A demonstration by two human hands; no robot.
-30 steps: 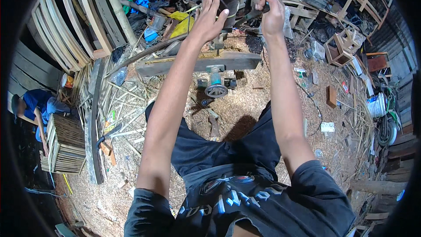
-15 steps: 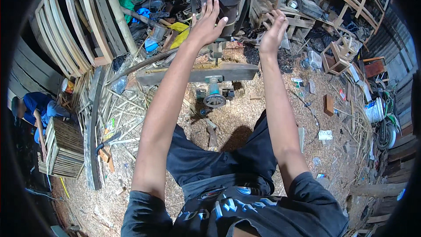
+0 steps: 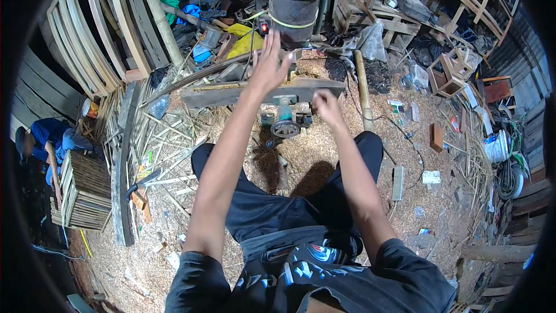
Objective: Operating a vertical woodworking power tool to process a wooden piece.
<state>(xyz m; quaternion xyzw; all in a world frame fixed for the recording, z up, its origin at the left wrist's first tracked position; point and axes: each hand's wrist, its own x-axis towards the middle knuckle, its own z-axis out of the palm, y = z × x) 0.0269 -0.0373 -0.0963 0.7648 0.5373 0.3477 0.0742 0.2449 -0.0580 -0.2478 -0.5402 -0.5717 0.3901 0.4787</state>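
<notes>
Above the planer bench (image 3: 231, 94), left hand (image 3: 270, 65) spreads open, right hand (image 3: 328, 106) curled.

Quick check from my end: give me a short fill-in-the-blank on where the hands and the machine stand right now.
1. The left hand is raised with its fingers ____.
2. The dark motor stands ____ the long machine bed in the picture.
3. The floor around the machine is covered in ____.
4. The crouching person in blue is at the picture's ____ edge.

Missing words: spread; above; sawdust; left
</notes>
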